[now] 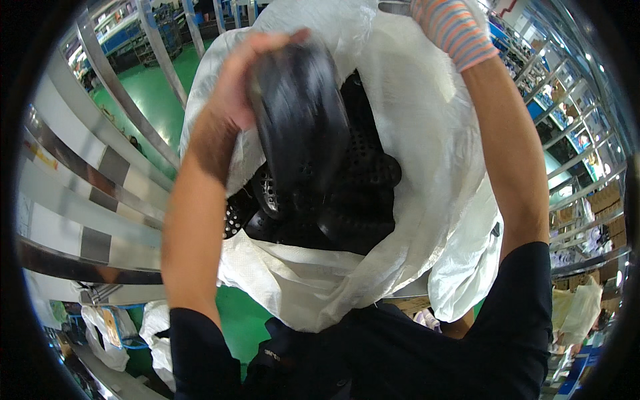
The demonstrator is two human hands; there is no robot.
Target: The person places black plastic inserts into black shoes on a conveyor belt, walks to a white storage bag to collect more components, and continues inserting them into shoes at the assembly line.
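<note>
My left hand [243, 83], bare and blurred by motion, is closed on a glossy black elongated piece [297, 113], rounded like a shoe; its exact kind is smeared. Below it, a large white woven bag [427, 147] gapes around several black perforated pieces [357, 213], some with round holes, piled on each other. My right hand [457, 33], in an orange-and-grey striped glove, is at the far right rim of the bag. Its fingers run out of the picture at the top, so their grip is hidden.
Metal posts and rails [120, 87] stand at the left, above a green floor [163, 87]. More white bags [157, 333] lie at the lower left. Racks and shelving [573, 127] line the right side, with cardboard boxes [607, 200] farther down.
</note>
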